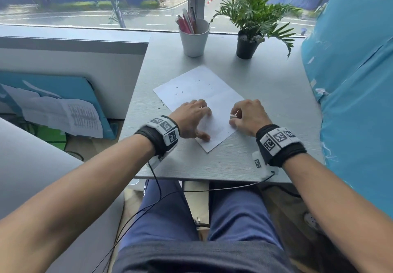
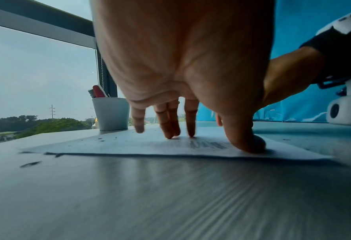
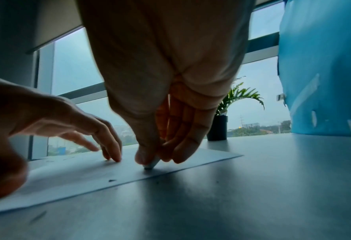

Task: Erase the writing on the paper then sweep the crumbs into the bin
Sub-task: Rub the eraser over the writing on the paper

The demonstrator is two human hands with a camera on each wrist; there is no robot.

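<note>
A white paper lies slantwise on the grey table. My left hand presses its near half flat with spread fingers and the thumb. My right hand pinches a small white eraser at the sheet's right edge. In the right wrist view the eraser has its tip touching the paper. Faint grey writing shows between my left thumb and fingers. Dark crumbs dot the far half of the sheet and the table to its left. No bin is in view.
A white cup of pens and a potted plant stand at the table's far edge by the window. A blue covered bulk borders the right side. Left of the table is a drop to the floor with papers.
</note>
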